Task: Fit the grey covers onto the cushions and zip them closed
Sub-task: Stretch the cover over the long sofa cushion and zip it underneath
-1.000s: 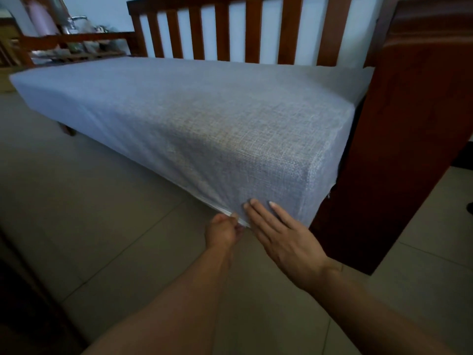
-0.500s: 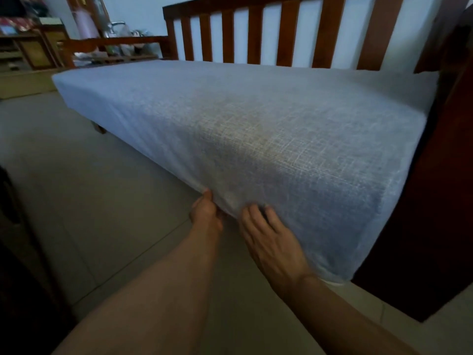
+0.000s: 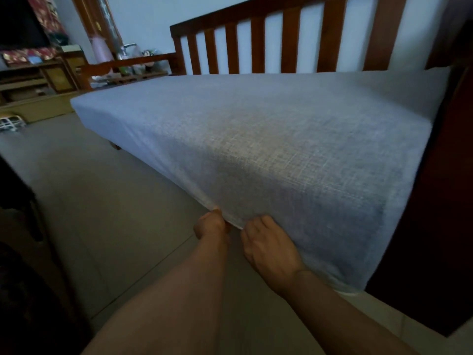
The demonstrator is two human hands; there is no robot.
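hands at the grey cover bottom edge: left hand pinches it, right hand curls around it.

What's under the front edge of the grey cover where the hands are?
Only tiled floor shows below the grey cover. Left hand pinches its hem; right hand grips beside it. Any zip there is hidden.
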